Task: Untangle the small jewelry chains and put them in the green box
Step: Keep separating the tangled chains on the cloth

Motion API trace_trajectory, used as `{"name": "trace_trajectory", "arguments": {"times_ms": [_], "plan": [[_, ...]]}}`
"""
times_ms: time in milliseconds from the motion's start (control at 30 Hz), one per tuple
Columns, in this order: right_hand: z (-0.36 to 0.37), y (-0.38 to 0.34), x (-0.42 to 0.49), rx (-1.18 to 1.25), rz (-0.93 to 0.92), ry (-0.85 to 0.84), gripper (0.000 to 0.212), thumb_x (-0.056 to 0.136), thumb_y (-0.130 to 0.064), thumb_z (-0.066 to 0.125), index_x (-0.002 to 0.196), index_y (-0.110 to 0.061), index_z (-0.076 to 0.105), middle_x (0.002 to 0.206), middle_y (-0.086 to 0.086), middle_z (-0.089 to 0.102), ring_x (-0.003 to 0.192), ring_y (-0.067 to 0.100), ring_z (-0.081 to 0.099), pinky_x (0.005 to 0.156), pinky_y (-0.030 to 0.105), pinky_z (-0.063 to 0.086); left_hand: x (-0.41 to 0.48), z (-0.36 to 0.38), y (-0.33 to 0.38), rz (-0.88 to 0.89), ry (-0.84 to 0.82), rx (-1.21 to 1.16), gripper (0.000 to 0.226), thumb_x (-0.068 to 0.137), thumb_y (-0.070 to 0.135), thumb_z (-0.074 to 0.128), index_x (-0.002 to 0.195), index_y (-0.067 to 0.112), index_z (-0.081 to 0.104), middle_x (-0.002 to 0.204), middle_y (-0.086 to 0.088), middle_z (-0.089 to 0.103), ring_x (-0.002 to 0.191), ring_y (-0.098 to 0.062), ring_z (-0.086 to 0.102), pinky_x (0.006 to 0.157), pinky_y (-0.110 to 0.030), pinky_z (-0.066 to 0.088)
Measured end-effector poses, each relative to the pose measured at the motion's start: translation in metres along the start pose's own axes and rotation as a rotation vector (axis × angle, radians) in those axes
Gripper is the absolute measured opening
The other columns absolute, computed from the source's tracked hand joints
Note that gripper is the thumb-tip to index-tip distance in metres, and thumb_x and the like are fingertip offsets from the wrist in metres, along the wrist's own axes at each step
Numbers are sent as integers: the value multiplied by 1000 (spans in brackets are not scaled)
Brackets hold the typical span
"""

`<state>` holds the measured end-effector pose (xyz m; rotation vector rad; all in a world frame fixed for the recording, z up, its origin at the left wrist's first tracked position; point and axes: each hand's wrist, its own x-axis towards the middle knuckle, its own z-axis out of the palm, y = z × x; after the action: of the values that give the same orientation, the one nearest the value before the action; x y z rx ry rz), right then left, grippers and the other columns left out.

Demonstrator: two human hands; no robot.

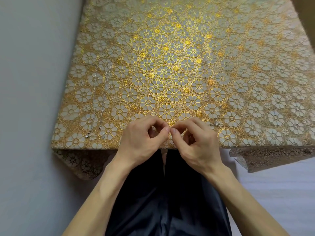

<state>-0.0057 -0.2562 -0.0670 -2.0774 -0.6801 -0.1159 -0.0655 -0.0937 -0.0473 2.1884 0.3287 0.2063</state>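
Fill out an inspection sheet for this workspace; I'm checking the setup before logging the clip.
Surface: table under gold floral tablecloth, its edge hanging over the front.
Job's things: long silver chain laid out at left; short chain at right, seemingly running to the hands; green box not seen.
Clutter: nothing seen.
Grippers: left hand and right hand meet at the near edge, each pinching thumb to forefinger, likely on the short chain.
Cables: nothing seen.
Surroundings: grey wall at left; dark trousers below.
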Motion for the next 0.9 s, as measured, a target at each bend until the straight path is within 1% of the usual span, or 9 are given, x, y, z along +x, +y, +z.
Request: {"name": "trace_trajectory", "arguments": {"times_ms": [100,267,333,433,500,600,667,733,900], "plan": [[0,-1,3,-7,24,-23,4,84,-21,73,82,-19,70,82,-9,63,55,8,56,57,27,47,0,-1,0,11,-7,25,7,85,31,76,82,25,73,76,15,66,68,3,57,62,-6,37],[3,1,5,11,58,-50,13,84,-33,65,81,-21,68,79,-11,61,62,7,57,59,30,50,0,-1,1,11,-7,38,14,82,41,69,82,28,73,78,15,67,75,1,59,65,-7,38],[3,1,5,-8,74,-61,16,84,-39,61,80,-24,65,79,-12,61,66,6,57,61,27,48,0,-1,2,4,-7,34,12,82,40,69,82,28,74,78,16,67,76,1,60,65,-7,39],[2,1,5,-15,98,-87,19,86,-43,55,83,-25,62,81,-13,59,72,2,56,62,23,45,-1,-2,3,-17,-2,10,5,85,32,75,84,28,74,76,18,66,72,3,59,63,-6,38],[0,2,4,18,104,-94,18,89,-43,52,86,-27,59,83,-15,58,73,0,56,62,20,43,-2,-3,4,-25,-9,4,3,85,30,76,86,28,75,77,19,66,69,3,58,62,-7,38],[0,3,2,62,96,-90,13,94,-40,51,91,-28,56,86,-15,57,70,3,56,61,20,43,-2,-5,7,-53,-48,-44,5,87,25,77,90,29,75,79,19,67,61,-1,56,60,-8,37],[0,5,1,57,79,-88,13,96,-38,51,93,-26,57,87,-15,56,71,4,55,61,21,43,-1,-7,8,-75,-82,-75,6,88,26,76,92,31,76,80,23,66,59,0,53,59,-10,37],[1,6,-1,53,66,-88,15,97,-37,51,95,-23,58,89,-15,55,72,3,54,62,22,43,0,-7,9,-90,-108,-106,5,89,28,75,92,31,76,78,24,66,57,2,51,58,-10,35],[3,8,-3,55,38,-68,18,98,-33,50,99,-17,59,92,-14,53,73,0,53,63,23,43,1,-7,7,-121,-121,-119,2,88,33,75,86,32,76,73,24,66,55,-3,47,57,-13,36]]}}
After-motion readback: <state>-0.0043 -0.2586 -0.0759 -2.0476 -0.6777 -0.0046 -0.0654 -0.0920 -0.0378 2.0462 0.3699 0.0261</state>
